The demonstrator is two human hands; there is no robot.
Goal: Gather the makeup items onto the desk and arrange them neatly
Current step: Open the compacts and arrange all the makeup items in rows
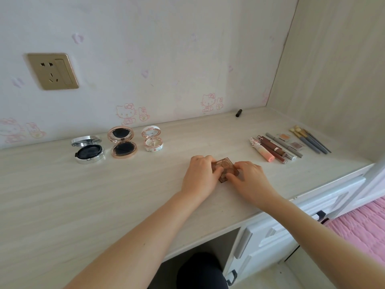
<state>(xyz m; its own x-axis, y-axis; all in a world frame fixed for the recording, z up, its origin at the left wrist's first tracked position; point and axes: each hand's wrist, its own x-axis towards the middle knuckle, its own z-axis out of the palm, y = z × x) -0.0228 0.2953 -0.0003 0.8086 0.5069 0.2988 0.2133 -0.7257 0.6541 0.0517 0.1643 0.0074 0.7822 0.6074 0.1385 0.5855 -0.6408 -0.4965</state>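
A small brown eyeshadow palette lies on the pale wooden desk, near its middle. My left hand grips its left side with curled fingers, and my right hand pinches its right and front edge. Three open compacts stand in a row at the back left: a silver one, a rose-gold one and a white floral one. At the right lie several lip tubes, pencils, two small shadow pans and several brushes.
A black lipstick tube lies alone at the back by the wall. A gold wall socket is at the upper left. White drawers sit under the desk at the right, with a pink bed cover beyond.
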